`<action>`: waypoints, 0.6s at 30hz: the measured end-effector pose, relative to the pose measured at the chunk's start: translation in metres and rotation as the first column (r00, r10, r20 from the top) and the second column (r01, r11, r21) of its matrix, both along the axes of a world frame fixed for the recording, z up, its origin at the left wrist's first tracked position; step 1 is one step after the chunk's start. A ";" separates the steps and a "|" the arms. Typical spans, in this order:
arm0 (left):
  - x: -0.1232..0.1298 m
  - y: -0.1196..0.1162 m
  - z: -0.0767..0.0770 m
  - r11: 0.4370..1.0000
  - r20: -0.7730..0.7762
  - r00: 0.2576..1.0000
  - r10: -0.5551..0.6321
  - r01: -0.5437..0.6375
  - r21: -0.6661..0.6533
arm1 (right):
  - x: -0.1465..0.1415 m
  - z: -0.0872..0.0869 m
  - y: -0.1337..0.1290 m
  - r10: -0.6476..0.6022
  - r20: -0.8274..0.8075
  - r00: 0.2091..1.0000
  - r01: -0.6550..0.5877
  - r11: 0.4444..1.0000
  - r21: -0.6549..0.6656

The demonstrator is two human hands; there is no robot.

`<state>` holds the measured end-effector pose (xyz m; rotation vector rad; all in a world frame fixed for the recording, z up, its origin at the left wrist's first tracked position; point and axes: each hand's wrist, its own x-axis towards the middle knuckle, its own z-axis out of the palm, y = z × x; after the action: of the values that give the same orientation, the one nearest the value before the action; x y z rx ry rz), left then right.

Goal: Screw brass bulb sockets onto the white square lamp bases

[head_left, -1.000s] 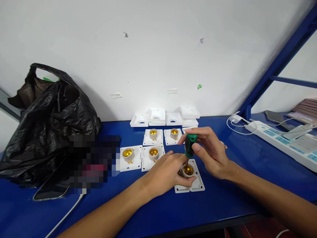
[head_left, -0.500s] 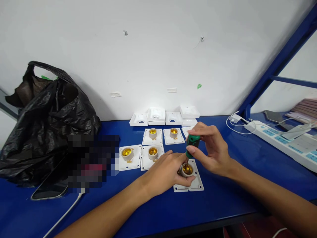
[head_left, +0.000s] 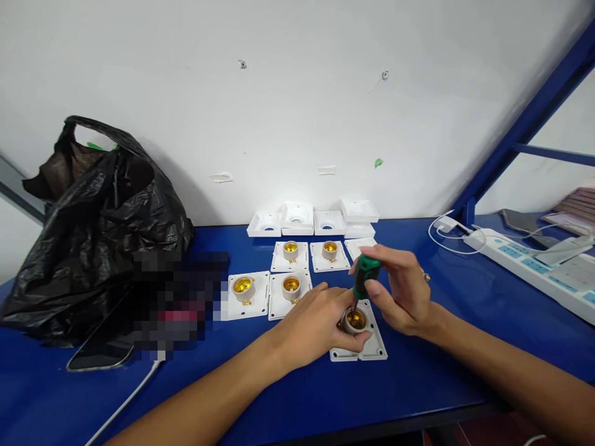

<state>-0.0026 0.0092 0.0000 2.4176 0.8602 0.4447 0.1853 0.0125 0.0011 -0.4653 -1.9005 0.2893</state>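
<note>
My right hand (head_left: 400,291) grips a green-and-black screwdriver (head_left: 367,275), held nearly upright. Its shaft goes down into the brass-lined cup of a lamp socket (head_left: 357,321); the tip is hidden inside. Under that socket lies a square white base plate (head_left: 374,347). My left hand (head_left: 320,319) is closed around the socket, thumb at the front and fingers behind. Further left and back sit several more plates with sockets on them, such as the nearest socket (head_left: 291,288) and the far left socket (head_left: 243,288).
White square covers (head_left: 297,215) lie along the wall, some stacked. A black plastic bag (head_left: 102,235) and a phone (head_left: 102,347) with a white cable are at the left. On the right are a power strip (head_left: 534,263) and a blue metal post (head_left: 520,118).
The whole view has shifted slightly to the right. My right hand has turned a little about the screwdriver, and a small brass part now shows behind it. My left hand keeps its hold.
</note>
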 end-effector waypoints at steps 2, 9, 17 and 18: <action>0.000 0.000 -0.002 0.999 -0.020 1.000 0.008 -0.007 0.049 | 0.001 -0.003 0.003 -0.134 -0.152 0.979 0.132 0.991 -0.029; 0.000 -0.002 -0.005 0.991 -0.009 0.997 0.080 -0.079 0.108 | 0.003 0.010 0.025 -0.297 -0.263 0.918 0.188 0.909 -0.372; 0.002 -0.004 -0.008 0.975 0.089 0.972 0.219 -0.220 0.011 | 0.002 -0.011 0.039 -0.266 -0.271 0.925 0.061 0.809 -0.585; 0.002 -0.004 -0.009 0.973 0.104 0.968 0.228 -0.230 0.006 | 0.001 -0.013 0.039 -0.275 -0.279 0.920 0.057 0.799 -0.598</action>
<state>-0.0010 0.0055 -0.0088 2.2971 1.0991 0.6601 0.1865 0.0517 -0.0114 -0.9244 -1.3746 0.7951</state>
